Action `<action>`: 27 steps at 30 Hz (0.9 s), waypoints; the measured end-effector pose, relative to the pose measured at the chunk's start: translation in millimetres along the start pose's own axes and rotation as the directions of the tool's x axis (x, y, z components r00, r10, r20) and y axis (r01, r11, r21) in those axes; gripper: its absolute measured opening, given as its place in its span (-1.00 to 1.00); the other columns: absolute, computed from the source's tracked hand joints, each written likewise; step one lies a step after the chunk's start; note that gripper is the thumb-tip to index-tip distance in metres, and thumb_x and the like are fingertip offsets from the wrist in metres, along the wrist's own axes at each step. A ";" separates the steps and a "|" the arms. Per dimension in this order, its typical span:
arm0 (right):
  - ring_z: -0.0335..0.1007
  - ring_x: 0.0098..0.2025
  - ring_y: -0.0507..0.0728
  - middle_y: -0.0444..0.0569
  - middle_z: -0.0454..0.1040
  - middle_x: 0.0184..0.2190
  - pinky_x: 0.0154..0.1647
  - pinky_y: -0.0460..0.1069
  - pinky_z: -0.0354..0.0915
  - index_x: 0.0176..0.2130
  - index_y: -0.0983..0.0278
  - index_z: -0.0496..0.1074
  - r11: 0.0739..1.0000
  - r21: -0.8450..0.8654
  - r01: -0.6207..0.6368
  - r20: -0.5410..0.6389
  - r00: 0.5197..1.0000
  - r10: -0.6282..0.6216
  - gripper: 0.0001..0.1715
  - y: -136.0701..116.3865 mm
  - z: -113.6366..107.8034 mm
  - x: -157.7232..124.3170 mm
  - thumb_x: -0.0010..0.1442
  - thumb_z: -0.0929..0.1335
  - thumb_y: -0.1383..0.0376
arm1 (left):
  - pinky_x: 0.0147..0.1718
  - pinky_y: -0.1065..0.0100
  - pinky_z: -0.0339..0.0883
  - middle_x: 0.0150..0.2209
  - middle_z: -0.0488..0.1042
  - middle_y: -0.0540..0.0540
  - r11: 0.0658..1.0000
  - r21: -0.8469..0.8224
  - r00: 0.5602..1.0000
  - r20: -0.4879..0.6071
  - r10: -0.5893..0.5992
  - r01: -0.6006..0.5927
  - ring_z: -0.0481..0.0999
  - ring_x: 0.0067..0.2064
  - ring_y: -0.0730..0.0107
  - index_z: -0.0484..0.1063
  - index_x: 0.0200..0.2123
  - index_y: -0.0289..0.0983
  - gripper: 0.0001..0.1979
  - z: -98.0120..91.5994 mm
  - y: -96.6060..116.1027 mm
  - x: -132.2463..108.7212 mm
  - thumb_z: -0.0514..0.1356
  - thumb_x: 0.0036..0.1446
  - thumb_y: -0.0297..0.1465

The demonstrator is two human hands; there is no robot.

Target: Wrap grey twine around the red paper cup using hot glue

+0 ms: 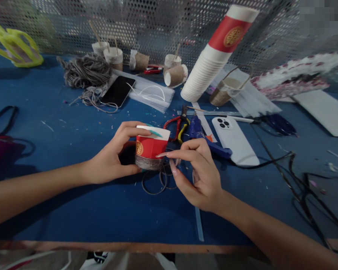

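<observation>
My left hand [111, 155] is wrapped round a red and white paper cup [152, 146], its fingers over the rim and the thumb under the base. Grey cord [148, 162] winds in close rows round one end of the cup. Loose loops of cord [154, 192] lie on the table below it. My right hand [198, 174] is beside the cup, index fingertip against the red wall just above the cord. Its thumb and other fingers are drawn together; what lies between them, if anything, is hidden.
Beyond my hands lie red-handled pliers [173, 127], a blue glue gun [196, 127] and a white phone [236, 140]. A tall stack of paper cups [207, 69] leans farther back. Grey cord hank [87, 71], black phone [118, 91] and several cord-wrapped cups stand behind. Black cables [298, 195] trail right.
</observation>
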State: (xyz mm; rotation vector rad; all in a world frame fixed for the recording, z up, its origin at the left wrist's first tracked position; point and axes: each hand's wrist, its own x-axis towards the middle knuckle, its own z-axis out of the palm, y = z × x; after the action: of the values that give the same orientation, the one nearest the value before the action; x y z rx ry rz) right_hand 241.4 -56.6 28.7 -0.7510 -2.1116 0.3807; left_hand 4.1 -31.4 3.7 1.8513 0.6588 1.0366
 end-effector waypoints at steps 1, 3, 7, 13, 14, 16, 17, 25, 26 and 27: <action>0.24 -0.21 0.10 -0.06 0.21 -0.30 -0.29 0.04 0.31 -0.06 0.26 0.38 1.000 0.003 -0.006 -0.001 1.000 0.006 -0.59 0.6 0.2 0.0 0.11 0.27 0.56 | 0.15 0.20 0.39 0.18 0.07 -0.08 1.000 -0.005 1.000 -0.005 -0.012 0.012 0.21 0.26 0.19 0.22 0.13 0.04 -0.32 -0.1 -0.2 -0.6 0.35 -0.01 -0.54; 0.24 -0.22 0.10 -0.06 0.21 -0.30 -0.28 0.04 0.32 -0.08 0.25 0.39 0.999 0.024 -0.021 0.000 1.000 0.021 -0.60 1.8 0.7 -0.2 0.11 0.28 0.55 | 0.16 0.18 0.39 0.18 0.07 -0.08 0.999 -0.011 0.999 -0.011 -0.036 0.036 0.19 0.27 0.18 0.22 0.13 0.05 -0.32 -0.1 -0.7 -1.7 0.35 -0.01 -0.54; 0.24 -0.19 0.12 -0.05 0.22 -0.27 -0.24 0.07 0.33 -0.09 0.22 0.38 0.997 0.050 -0.064 -0.047 0.997 0.067 -0.60 3.0 2.3 -1.8 0.08 0.31 0.53 | 0.17 0.18 0.39 0.21 0.07 -0.06 0.997 -0.052 0.999 -0.020 -0.050 0.049 0.19 0.29 0.17 0.19 0.14 0.07 -0.29 1.2 -1.2 -2.4 0.34 -0.01 -0.55; 0.25 0.02 0.25 0.09 0.19 0.06 -0.03 0.23 0.35 0.16 0.13 0.16 0.976 0.192 -0.102 -0.191 0.972 0.139 -0.23 6.7 4.7 -2.3 -0.03 0.37 0.43 | -0.04 0.13 0.54 0.20 0.08 -0.12 0.991 -0.124 0.997 -0.047 -0.055 0.048 0.40 0.14 0.13 -0.05 0.24 0.13 -0.11 1.5 -0.9 -1.2 0.32 -0.03 -0.55; 0.23 0.12 0.28 0.11 0.15 0.14 0.05 0.26 0.33 0.20 0.13 0.10 0.974 0.202 -0.107 -0.164 0.976 0.141 -0.15 7.9 4.5 -1.7 -0.05 0.38 0.42 | -0.06 0.15 0.56 0.20 0.08 -0.13 0.990 -0.127 0.997 -0.046 -0.059 0.053 0.41 0.14 0.11 -0.08 0.26 0.13 -0.08 1.0 -1.2 -1.2 0.32 -0.04 -0.54; 0.09 0.30 0.33 0.15 0.05 0.28 0.24 0.32 0.20 0.27 0.14 -0.04 0.973 0.201 -0.118 -0.060 0.989 0.132 0.01 10.0 3.8 -0.3 -0.07 0.41 0.40 | -0.10 0.18 0.57 0.22 0.06 -0.15 0.989 -0.141 0.998 -0.024 -0.056 0.052 0.42 0.13 0.10 -0.06 0.26 0.11 -0.09 0.0 -1.7 -1.2 0.33 -0.04 -0.54; 0.00 0.36 0.35 0.16 0.01 0.32 0.31 0.34 0.11 0.30 0.15 -0.11 0.973 0.191 -0.127 -0.002 0.992 0.130 0.07 10.8 3.4 0.3 -0.06 0.42 0.39 | -0.10 0.19 0.58 0.25 0.04 -0.16 0.987 -0.149 0.998 -0.009 -0.058 0.056 0.43 0.13 0.10 -0.05 0.25 0.09 -0.11 -0.2 -1.6 -0.9 0.32 -0.03 -0.54; 0.05 0.38 0.31 0.20 0.02 0.37 0.36 0.32 0.10 0.34 0.16 -0.20 0.967 0.227 -0.114 0.095 0.991 0.094 0.10 10.1 6.1 1.4 0.03 0.44 0.39 | 0.14 0.02 0.43 0.39 -0.05 -0.20 0.993 -0.117 0.999 0.049 -0.009 0.014 0.30 0.29 0.01 -0.07 0.28 0.04 -0.14 4.0 2.6 -0.7 0.33 0.03 -0.48; 0.05 0.38 0.31 0.19 0.02 0.38 0.35 0.32 0.11 0.35 0.16 -0.19 0.971 0.215 -0.108 0.093 0.992 0.090 0.10 9.6 6.2 1.4 0.04 0.44 0.39 | 0.19 -0.04 0.37 0.40 -0.09 -0.20 0.998 -0.066 1.000 0.024 0.003 -0.001 0.23 0.33 -0.02 -0.09 0.29 0.04 -0.11 4.4 2.1 -1.6 0.33 0.03 -0.47; 0.03 0.39 0.31 0.19 0.01 0.38 0.35 0.31 0.11 0.35 0.16 -0.20 0.975 0.196 -0.102 0.091 0.992 0.085 0.10 9.0 6.1 1.5 0.05 0.44 0.40 | 0.22 -0.11 0.30 0.41 -0.13 -0.19 1.000 -0.003 0.999 -0.012 0.030 -0.030 0.15 0.36 -0.07 -0.12 0.31 0.04 -0.08 4.8 1.3 -2.4 0.34 0.02 -0.46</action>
State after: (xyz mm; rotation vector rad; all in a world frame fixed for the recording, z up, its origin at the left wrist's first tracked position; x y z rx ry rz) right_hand 239.2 -48.8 21.5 -0.7278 -2.0802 0.6760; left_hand 7.1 -36.0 2.6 1.8585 0.6380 1.0686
